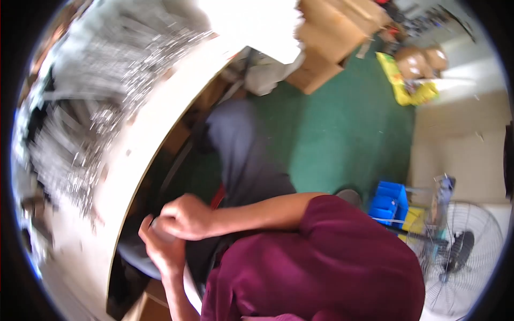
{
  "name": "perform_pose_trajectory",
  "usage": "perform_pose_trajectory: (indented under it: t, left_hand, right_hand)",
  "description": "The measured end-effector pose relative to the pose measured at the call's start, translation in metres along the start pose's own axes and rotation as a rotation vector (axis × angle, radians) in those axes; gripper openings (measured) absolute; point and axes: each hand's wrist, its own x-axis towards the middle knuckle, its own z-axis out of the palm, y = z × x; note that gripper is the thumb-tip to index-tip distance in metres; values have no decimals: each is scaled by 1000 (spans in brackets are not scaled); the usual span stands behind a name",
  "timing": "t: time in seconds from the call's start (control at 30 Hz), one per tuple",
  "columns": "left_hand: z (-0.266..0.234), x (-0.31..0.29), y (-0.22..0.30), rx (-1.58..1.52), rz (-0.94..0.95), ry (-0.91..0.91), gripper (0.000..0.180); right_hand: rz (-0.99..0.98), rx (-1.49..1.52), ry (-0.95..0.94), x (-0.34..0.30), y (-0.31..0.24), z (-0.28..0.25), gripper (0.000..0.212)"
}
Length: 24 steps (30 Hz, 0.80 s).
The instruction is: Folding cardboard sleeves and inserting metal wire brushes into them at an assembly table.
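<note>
My left hand (163,247) and my right hand (188,217) meet over my lap, just off the edge of the pale table (140,140). The right is closed in a fist with its fingers against the left. Curled fingers hide most of what the left holds; only a small dark bit shows between the two hands, too blurred to name. On the table beside them lie heaps of thin, shiny silvery strips (101,120), smeared by motion.
Cardboard boxes (334,35) stand on the green floor (342,123) at the far side, near a bright white thing (254,24). To the right are a yellow bag (399,85), a blue bin (387,203) and a caged fan (455,257). My legs (241,144) are under the table's edge.
</note>
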Motion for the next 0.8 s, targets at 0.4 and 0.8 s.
perform_pose_trajectory:
  t: [0.4, 0.8]
  left_hand:
    - [19, 6, 13, 32, -17, -44, 55]
    - [18, 2, 7, 11, 83, -16, 45]
  right_hand:
    - [427, 346, -177, 2, 5, -24, 17]
    - [533, 423, -140, 8, -2, -30, 20]
